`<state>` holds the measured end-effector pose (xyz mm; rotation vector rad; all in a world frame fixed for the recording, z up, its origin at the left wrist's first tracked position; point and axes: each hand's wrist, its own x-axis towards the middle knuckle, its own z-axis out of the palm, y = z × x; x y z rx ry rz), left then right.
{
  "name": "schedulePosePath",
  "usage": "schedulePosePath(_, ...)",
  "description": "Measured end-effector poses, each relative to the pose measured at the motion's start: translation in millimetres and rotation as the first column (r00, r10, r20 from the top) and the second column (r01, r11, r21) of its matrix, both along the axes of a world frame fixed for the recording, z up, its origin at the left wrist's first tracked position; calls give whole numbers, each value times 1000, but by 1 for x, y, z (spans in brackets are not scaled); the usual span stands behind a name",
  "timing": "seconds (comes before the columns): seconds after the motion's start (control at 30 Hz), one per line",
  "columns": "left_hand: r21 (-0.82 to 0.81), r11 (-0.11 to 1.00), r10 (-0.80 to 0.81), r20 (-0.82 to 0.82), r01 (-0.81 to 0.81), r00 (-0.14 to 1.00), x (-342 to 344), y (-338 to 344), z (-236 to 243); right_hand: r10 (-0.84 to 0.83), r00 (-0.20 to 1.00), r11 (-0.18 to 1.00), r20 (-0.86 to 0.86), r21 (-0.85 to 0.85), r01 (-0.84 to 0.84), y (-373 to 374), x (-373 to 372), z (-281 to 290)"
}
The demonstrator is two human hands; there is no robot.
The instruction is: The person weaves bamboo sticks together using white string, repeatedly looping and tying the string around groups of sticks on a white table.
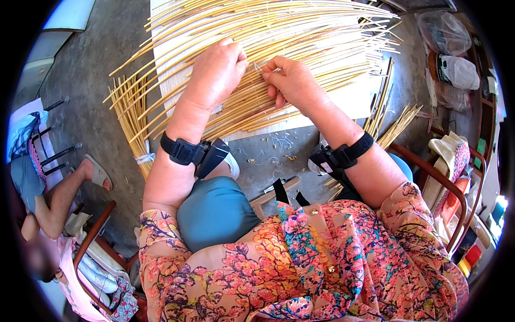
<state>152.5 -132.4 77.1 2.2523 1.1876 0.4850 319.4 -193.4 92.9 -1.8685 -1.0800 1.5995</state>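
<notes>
A wide layer of thin straw-yellow stalks point(300, 32), joined by rows of pale stitching, lies over a white board point(343, 110). Above its near part, my left hand point(215, 72) is curled closed, knuckles up; whatever its fingers hold is hidden. Just to the right, my right hand point(294, 85) is closed with thumb and forefinger pinched together. A thin pale thread point(257, 68) shows at those fingertips, in the narrow gap between the two hands. Both hands are over the stalks near the front edge of the layer.
Bundled stalks point(131, 126) stand at the left, and more loose stalks point(399, 126) lie at the right. Thread scraps and stalk bits point(279, 142) litter the grey floor. Another person's leg point(61, 198) is at the far left. Wrapped plastic bags point(456, 72) sit at the right.
</notes>
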Motion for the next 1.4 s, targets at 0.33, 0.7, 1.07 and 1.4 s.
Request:
schedulePosePath(0.33, -192, 981, 31, 71, -17, 997, -2, 6, -5, 0, 1000, 1000, 26, -11, 0, -3, -3, 4)
schedulePosePath(0.7, -308, 951, 61, 63, -39, 996, -1, 9, -3, -4, 1000, 1000, 11, 6, 4, -7, -6, 4)
schedulePosePath(1.07, -257, 966, 49, 104, -21, 993, -3, 12, -8, -16, 1000, 1000, 1, 12, 16, -7, -6, 1)
schedulePosePath(1.4, -161, 987, 6, 120, 13, 993, -1, 11, -10, -60, 998, 996, -17, 71, 61, -12, -8, -4)
